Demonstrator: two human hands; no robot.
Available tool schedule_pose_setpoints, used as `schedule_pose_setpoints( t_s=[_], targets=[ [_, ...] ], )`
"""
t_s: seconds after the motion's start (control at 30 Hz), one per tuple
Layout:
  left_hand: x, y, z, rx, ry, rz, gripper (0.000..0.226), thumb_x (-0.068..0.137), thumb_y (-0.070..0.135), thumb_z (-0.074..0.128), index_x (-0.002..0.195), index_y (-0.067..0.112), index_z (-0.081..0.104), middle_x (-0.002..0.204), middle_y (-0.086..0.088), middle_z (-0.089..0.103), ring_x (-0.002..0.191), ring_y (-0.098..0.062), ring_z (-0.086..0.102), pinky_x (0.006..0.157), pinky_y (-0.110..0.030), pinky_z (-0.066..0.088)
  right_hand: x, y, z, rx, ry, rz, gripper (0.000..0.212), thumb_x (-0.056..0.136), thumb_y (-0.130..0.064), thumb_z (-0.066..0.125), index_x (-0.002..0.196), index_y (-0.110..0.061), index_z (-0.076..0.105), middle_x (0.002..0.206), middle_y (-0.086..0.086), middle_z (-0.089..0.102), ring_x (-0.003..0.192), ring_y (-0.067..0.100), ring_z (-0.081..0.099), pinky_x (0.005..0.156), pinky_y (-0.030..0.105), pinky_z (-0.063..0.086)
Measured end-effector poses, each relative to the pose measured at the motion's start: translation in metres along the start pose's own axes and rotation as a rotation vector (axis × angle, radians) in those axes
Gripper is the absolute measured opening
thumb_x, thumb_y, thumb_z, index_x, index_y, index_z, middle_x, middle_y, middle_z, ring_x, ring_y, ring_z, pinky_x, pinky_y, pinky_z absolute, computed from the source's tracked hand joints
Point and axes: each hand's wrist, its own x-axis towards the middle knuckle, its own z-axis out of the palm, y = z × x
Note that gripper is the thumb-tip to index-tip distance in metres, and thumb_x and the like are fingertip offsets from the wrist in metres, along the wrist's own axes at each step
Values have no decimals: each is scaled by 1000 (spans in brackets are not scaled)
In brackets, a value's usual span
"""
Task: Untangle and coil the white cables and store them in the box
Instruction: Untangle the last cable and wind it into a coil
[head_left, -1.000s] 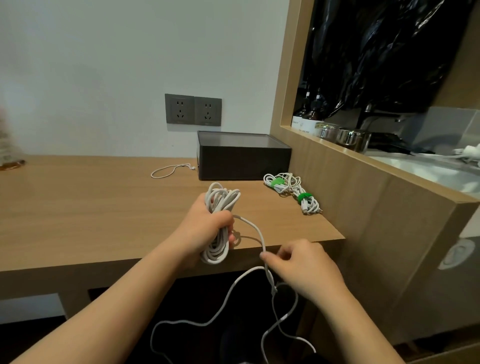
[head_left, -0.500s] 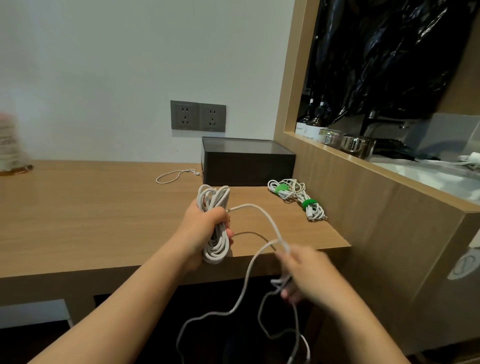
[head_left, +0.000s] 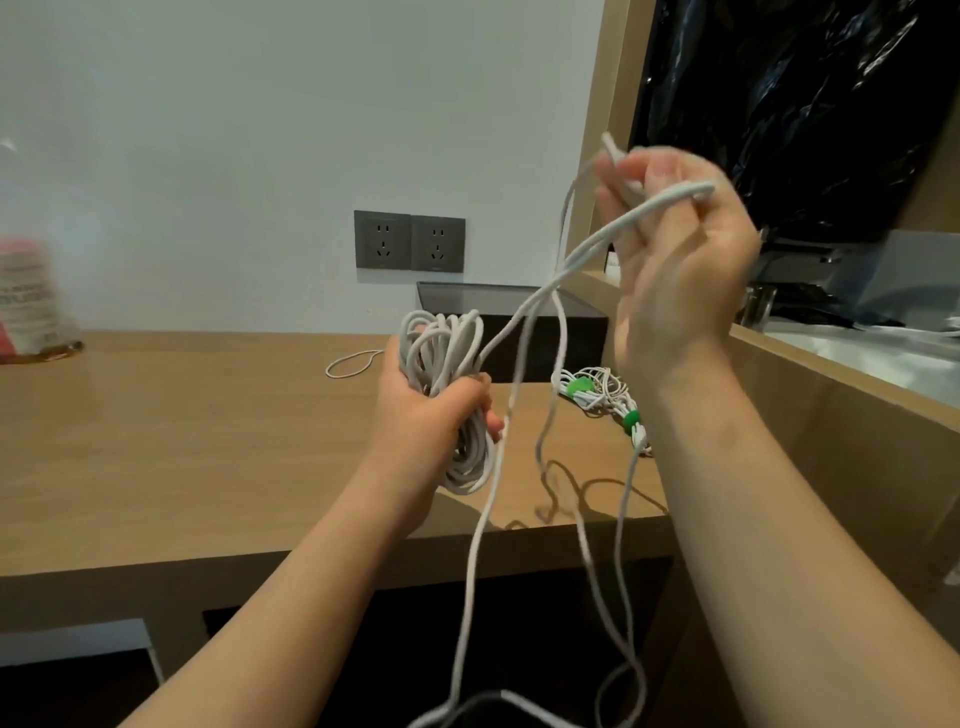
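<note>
Gripping white cable coil (head_left: 441, 343) in left hand (head_left: 431, 415), above desk (head_left: 182, 441). Pinching loose strand (head_left: 597, 241) in right hand (head_left: 680, 270), held high. Dark box (head_left: 582, 338) behind coil, at wall; green-tied bundles (head_left: 597, 387) beside box.

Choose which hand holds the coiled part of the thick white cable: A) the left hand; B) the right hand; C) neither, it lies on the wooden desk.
A: the left hand grips the coiled part of the thick white cable above the wooden desk, while the right hand holds up a loose strand.
</note>
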Motion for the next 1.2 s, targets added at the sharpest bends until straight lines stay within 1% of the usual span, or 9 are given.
schedule_pose_setpoints(
  t_s=[0.07,0.17,0.33,0.47,0.6,0.73,0.9,1.07,1.2],
  targets=[
    [0,1,1,56,4,24,31,84,-11,53,102,12,46,72,-10,54,47,-12,56,49,-23,51,3,7,3,24,-57,12,28,99,-12,39,82,-12,62,96,4,63,95,15,63,86,24,52],
    [1,-8,-2,143,9,-15,36,81,-13,53,99,18,47,82,-14,54,53,-14,55,51,-23,51,-7,27,-6,-134,-67,277,38,102,-27,33,80,-14,62,97,-2,63,92,9,60,89,27,51],
    [10,-30,-19,167,173,-162,38,82,-11,53,112,12,46,86,-11,55,49,-11,58,55,-30,53,-34,61,-48,-933,-227,597,34,101,-35,33,107,-22,64,89,-2,57,87,17,54,72,30,43],
    [16,-35,-27,188,252,-281,39,85,-4,55,114,20,44,91,-11,56,59,-19,60,64,-38,56,-52,66,-70,-1532,-525,608,30,97,-42,39,120,-34,56,128,-2,48,121,25,37,97,42,30],
    [17,-36,-25,215,220,-330,37,87,0,56,114,22,44,94,-11,56,62,-19,62,65,-39,58,-65,72,-77,-1665,-646,818,53,89,-57,46,136,-35,39,147,4,32,134,29,26,106,49,24],
    [17,-37,-26,202,229,-331,39,87,-2,56,116,20,44,93,-10,57,61,-18,62,68,-41,58,-64,75,-76,-1618,-531,769,39,93,-28,52,131,-25,44,134,10,40,124,29,37,100,41,37],
    [19,-40,-29,178,258,-327,40,85,-3,57,119,15,46,91,-12,57,61,-18,62,54,-28,54,-65,76,-72,-1495,-455,686,39,86,-4,61,120,-21,53,129,7,36,118,24,40,92,35,46],
    [20,-41,-31,177,255,-331,40,86,-1,57,120,16,45,95,-14,58,61,-19,62,55,-29,56,-72,67,-80,-1803,-449,661,50,88,-39,56,132,-22,41,134,10,39,123,29,38,98,39,38],
    [21,-41,-29,166,260,-337,40,86,-2,56,120,16,45,93,-12,58,61,-19,62,62,-36,58,-68,64,-80,-1758,-468,814,46,90,-39,53,126,-14,39,111,7,55,94,22,56,65,32,47]
  ],
)
